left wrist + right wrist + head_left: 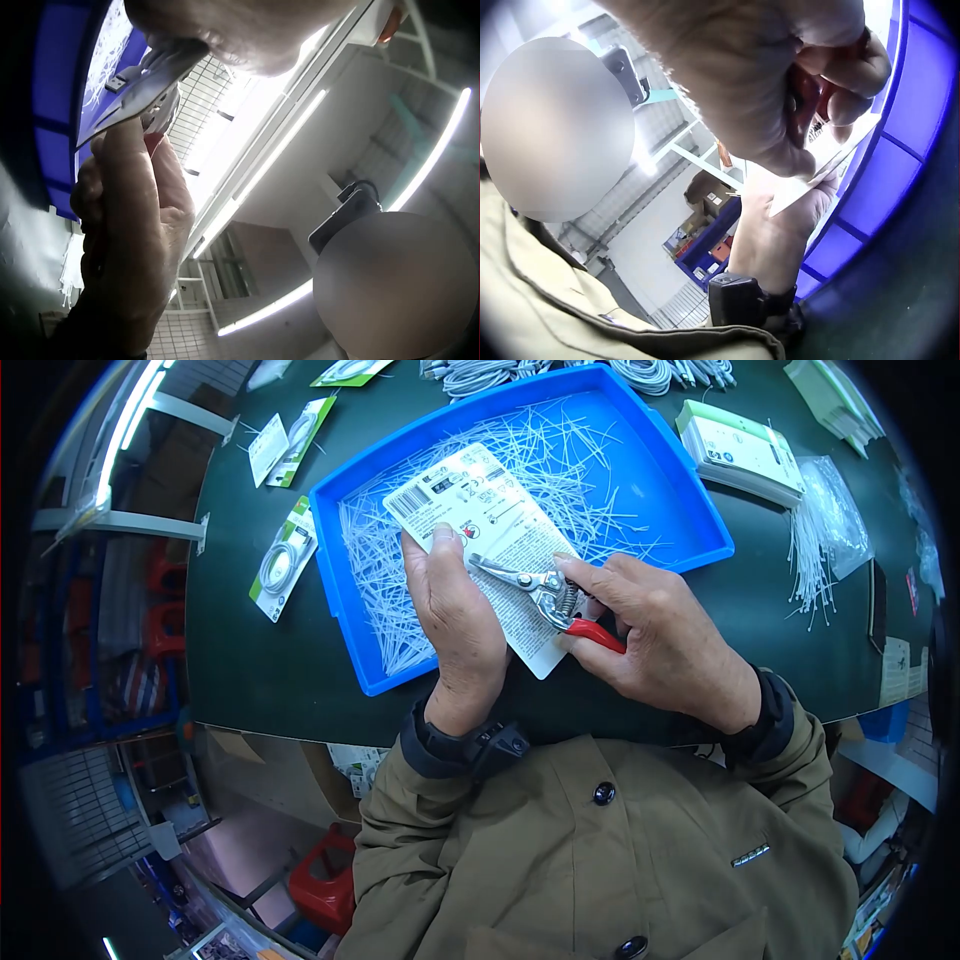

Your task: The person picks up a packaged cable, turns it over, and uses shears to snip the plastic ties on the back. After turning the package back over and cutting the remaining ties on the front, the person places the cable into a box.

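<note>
We see the card (pixel 490 510) over the near part of the tray (pixel 665 480), tilted, printed side up. L hand (pixel 455 620) grips it at the left side: thumb on the print, other fingers under, curl mostly hidden. R hand (pixel 680 640) is wrapped round the red handles of the snips (pixel 545 585), whose metal end lies over the card, tips pointing at the L thumb; blade gap n/c, can't tell. A USB plug (pixel 116 84) shows beside the card in the L wrist view, so prob. a cable on the underside.

Handling, our guess: card is light, thin, semi-stiff, bends or creases if squeezed mid-panel; glossy face may slip a bit. Best hold = long edge, thumb on top, fingers below, clear of the blades. Snips look heavier and rigid; hold by handles only.

Edges/room: tray walls run round the far side and both ends; near wall sits just below the card, so low moves may bump it. Strips (pixel 375 600) pile thick at tray's left and middle, thinner toward its right end, approx. the most open room. Packs (pixel 275 560) left of tray, stack (pixel 745 450) just right of it, cables (pixel 480 375) beyond its far wall: limited slack there.
</note>
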Demonstrator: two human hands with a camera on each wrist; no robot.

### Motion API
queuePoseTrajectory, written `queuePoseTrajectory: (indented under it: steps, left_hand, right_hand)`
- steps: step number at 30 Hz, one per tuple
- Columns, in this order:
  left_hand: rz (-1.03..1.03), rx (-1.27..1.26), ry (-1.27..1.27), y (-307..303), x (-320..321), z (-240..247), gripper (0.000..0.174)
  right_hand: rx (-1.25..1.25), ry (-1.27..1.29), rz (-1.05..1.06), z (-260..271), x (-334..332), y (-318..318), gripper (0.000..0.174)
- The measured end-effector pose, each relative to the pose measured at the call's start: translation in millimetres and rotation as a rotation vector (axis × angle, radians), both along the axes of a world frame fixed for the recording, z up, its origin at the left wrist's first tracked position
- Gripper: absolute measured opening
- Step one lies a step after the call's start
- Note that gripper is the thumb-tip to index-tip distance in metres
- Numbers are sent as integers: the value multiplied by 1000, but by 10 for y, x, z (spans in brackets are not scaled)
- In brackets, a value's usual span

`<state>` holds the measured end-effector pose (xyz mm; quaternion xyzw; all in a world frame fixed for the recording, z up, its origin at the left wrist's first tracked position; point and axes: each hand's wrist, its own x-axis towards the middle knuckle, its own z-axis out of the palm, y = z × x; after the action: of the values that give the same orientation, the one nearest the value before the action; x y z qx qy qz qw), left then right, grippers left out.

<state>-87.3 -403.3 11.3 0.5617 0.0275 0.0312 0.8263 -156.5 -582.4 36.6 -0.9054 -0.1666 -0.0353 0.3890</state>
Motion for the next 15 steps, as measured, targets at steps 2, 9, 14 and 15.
queuePoseTrajectory:
  steps: [2, 9, 14, 15]
  left_hand:
    - [5, 11, 0, 4, 14, -7, 42]
    - [-77, -62, -18, 20, 28, 19, 44]
    - [-215, 29, -80, 273, 52, 31, 42]
    - [-205, 116, -118, 349, 57, 120, 40]
  right_hand:
    - [20, -13, -4, -26, 1, 9, 65]
    - [40, -42, -8, -61, 3, 2, 62]
    - [152, -52, -39, 42, 51, -93, 62]
    - [191, -64, -68, 84, 79, -125, 63]
